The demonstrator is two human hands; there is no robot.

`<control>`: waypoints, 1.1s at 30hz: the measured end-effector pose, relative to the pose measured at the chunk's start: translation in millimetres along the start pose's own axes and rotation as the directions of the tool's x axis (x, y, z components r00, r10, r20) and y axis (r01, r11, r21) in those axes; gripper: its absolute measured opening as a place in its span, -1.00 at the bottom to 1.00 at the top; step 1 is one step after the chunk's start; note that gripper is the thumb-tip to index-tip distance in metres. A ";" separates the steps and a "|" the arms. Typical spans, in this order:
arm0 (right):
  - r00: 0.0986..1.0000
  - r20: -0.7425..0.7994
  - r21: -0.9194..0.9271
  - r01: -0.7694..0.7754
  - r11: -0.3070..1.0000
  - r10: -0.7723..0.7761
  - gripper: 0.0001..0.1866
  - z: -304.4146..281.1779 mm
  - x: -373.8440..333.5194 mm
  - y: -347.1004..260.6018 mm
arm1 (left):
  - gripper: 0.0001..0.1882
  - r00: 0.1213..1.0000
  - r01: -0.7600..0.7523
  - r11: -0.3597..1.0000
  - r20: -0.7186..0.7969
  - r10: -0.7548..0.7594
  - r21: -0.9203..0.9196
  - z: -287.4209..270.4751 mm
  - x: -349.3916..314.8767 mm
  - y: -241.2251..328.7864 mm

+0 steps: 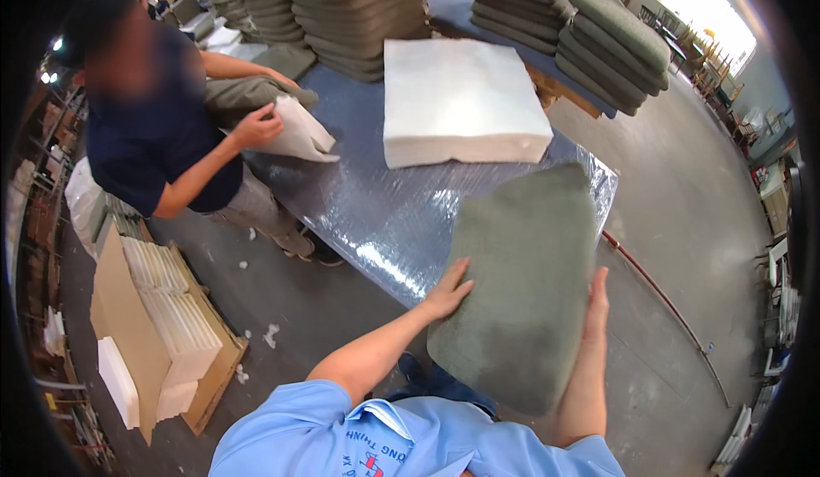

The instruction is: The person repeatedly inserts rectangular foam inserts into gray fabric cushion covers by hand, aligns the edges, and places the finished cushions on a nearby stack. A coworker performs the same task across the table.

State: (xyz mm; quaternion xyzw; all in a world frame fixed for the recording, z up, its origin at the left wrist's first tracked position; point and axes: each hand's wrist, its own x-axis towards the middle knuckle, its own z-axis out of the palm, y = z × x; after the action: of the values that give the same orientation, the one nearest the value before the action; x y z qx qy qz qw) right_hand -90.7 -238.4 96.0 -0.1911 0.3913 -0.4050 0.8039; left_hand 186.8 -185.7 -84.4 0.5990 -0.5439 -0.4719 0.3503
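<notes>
A grey-green fabric-covered cushion [525, 280] lies at a slant, its far end over the table corner and its near end reaching past the edge toward my body. My left hand [448, 293] rests on its left side, fingers spread and stretched. Along the right side my right hand [596, 306] is open and upright, its straight fingers flat against the cushion's edge; part of the palm is hidden. Beyond the cushion, a thick stack of white foam or padding sheets [461, 93] stands on the plastic-covered table [376, 195].
At the left a co-worker [162, 118] handles a grey-green cover [248, 97] over a white pad [299, 131]. Tall piles of cushions [359, 16] stand at the back, more [611, 50] at the back right. Cardboard with white slabs [175, 323] stands lower left. A reddish pole [658, 289] lies right.
</notes>
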 end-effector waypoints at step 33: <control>0.930 -0.334 -0.453 -0.014 0.891 -0.156 -0.23 -80.8 119.9 111.7 | 0.13 0.954 -0.201 0.852 0.101 0.282 -0.483 -53.5 -120.0 203.0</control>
State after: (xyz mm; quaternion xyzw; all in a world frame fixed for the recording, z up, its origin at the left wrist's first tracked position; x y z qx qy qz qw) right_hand -54.1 -266.7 -80.8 -0.3077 0.6075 -0.3617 0.6367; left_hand 176.8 -105.9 143.7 0.3816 -0.5129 -0.5895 0.4938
